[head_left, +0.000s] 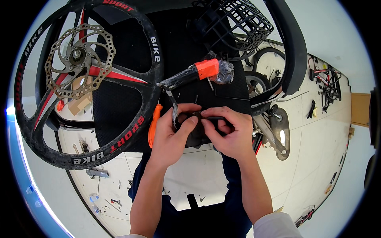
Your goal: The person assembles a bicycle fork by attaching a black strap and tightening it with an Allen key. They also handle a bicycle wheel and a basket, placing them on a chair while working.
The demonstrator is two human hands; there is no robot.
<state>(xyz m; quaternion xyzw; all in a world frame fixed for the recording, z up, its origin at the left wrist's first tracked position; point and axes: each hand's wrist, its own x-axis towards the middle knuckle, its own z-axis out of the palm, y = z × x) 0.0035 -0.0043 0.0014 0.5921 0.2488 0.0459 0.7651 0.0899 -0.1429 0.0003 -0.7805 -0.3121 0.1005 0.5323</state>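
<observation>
Pinching a dark part (194, 139), the left fingers (186, 127) and right fingers (214, 133) look nearly closed from here, an orange handle (153, 130) and black wheel (119, 75) to their left.

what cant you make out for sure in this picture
Head view:
Dark part between the hands: its shape and details are mostly covered by the left hand and right hand.
Black basket: cut off by the upper edge.
Taped bundle: whatever lies under the orange and dark wrapping is hidden by it.
Scattered floor bits: too small to identify.
</observation>
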